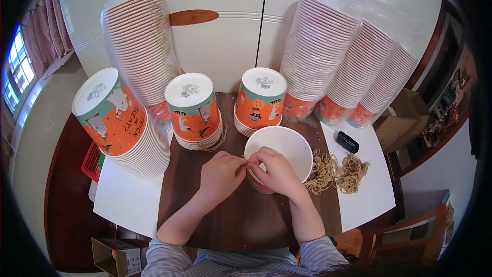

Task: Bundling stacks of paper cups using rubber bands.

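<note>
The open paper bucket [294,146], white inside, stands mouth up on the table [251,220], in front of the person. The left hand [220,177] and the right hand [274,172] meet at its near-left rim, the right forearm passing beside it. Each grip is narrow, thumb and fingertips pinched together; whatever lies between them looks too small to make out.

Just right of the bucket lie 2 tangled bundles of tan cord, the near bundle [322,172] touching the dark wood and the far bundle [352,173] on the white side. A small black object [348,142] rests behind them. Beyond the hands stand 2 short stacks of upturned orange-and-teal buckets, the left short stack [189,115] with a cord loop [219,136] at its side, and the right short stack [261,100]. A taller unwrapped stack [120,118] leans at far left. Behind are 4 plastic-wrapped stacks, 1 left [138,46] and 3 right [323,46].
</note>
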Available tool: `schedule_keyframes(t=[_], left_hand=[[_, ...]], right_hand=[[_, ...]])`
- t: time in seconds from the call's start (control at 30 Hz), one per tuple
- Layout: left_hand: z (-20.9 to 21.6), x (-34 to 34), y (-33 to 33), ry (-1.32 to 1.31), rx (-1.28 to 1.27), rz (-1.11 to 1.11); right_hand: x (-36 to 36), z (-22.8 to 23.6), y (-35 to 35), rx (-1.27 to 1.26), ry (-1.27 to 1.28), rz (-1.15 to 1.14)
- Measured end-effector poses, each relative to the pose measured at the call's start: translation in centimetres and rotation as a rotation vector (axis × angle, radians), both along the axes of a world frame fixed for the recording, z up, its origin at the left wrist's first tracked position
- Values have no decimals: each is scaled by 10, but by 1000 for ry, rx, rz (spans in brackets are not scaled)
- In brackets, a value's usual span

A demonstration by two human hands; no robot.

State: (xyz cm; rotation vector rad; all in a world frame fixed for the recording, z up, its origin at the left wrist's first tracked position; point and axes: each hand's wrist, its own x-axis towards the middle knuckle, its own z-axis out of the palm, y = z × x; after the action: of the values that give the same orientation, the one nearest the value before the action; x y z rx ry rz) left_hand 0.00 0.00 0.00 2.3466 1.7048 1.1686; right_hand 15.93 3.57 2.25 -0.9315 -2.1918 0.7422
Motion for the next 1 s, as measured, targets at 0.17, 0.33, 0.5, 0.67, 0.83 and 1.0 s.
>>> schedule_keyframes(t=[0.17,0.33,0.5,0.67,0.83,1.0], left_hand=[[4,2,7,-329,-138,-98],[5,3,7,-475,-191,-150],[0,2,10,-469,-189,-146],[-9,0,12,-580,-281,-136],[-11,-1,15,-692,-376,-175],[-15,-2,18,-780,-451,-222]], right_hand=[[0,-3,3,66,7,-27],[1,-2,3,19,19,-41],[1,-4,3,8,31,-48],[3,-3,4,-52,110,-52],[12,-1,8,117,64,9],[7,-2,5,202,-55,-38]])
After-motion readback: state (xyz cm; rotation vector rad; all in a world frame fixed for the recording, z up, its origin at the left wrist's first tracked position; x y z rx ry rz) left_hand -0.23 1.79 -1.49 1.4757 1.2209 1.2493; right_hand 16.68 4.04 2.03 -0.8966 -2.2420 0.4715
